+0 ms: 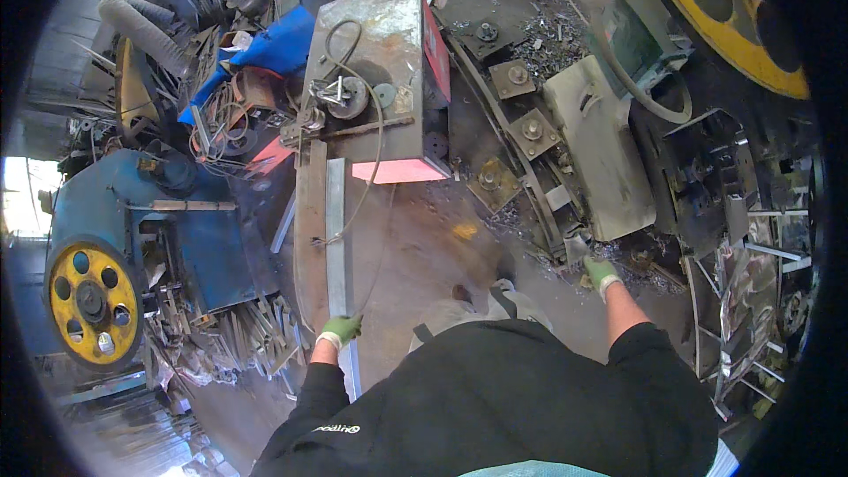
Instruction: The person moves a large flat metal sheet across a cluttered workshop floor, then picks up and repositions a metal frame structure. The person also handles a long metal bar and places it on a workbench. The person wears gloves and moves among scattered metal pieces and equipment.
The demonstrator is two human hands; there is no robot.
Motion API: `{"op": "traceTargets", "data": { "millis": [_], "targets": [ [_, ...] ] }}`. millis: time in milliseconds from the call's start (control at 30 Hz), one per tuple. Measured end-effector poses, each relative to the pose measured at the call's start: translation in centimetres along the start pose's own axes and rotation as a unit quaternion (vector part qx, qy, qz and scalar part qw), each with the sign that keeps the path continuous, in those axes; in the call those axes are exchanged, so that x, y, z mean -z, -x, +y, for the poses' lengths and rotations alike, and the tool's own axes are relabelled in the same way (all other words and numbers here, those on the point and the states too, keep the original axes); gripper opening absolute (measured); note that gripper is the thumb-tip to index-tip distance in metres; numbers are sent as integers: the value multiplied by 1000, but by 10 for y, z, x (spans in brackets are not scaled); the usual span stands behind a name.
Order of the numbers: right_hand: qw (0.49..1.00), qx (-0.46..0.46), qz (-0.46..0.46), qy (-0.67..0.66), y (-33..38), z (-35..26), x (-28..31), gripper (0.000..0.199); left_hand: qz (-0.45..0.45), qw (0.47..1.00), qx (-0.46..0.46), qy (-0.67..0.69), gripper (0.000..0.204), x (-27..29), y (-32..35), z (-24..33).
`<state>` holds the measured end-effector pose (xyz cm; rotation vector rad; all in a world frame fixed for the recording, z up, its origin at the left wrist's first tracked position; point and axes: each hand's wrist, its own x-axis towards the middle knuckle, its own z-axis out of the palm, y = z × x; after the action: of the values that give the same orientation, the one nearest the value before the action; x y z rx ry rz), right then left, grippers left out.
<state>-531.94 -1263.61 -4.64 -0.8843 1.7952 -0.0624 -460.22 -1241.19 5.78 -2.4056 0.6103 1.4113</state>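
Left hand (340,329): green-gloved, lower centre-left, fingers closed round the near end of the metal strip (336,238), likely steadying it
Metal strip: long, flat, grey, running up toward the rusty red-sided box (380,79)
Right hand (601,272): gloved, centre-right, fingers curled on a small metal piece (577,247) at the press (609,150)

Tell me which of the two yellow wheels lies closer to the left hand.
The small yellow wheel with round holes, on the blue machine at lower left. The other yellow wheel is top right, far from the left hand.
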Motion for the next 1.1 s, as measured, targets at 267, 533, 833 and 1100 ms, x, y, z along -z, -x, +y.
{"op": "traceTargets", "data": {
  "millis": [267,533,833,1100],
  "targets": [
    [994,105,36,4,-54,-93,-37,65,357,869,-337,-57,54,77,46,224],
    [985,12,-163,-61,0,-93,-100,48,419,723,-523,-166,70,99,-39,441],
    [962,-246,21,-118,26,102,-60,58,437,761,-416,-239,106,73,-144,510],
    [979,-202,3,-38,-49,199,-101,63,529,665,-487,-201,97,68,-168,502]
  ]
}}
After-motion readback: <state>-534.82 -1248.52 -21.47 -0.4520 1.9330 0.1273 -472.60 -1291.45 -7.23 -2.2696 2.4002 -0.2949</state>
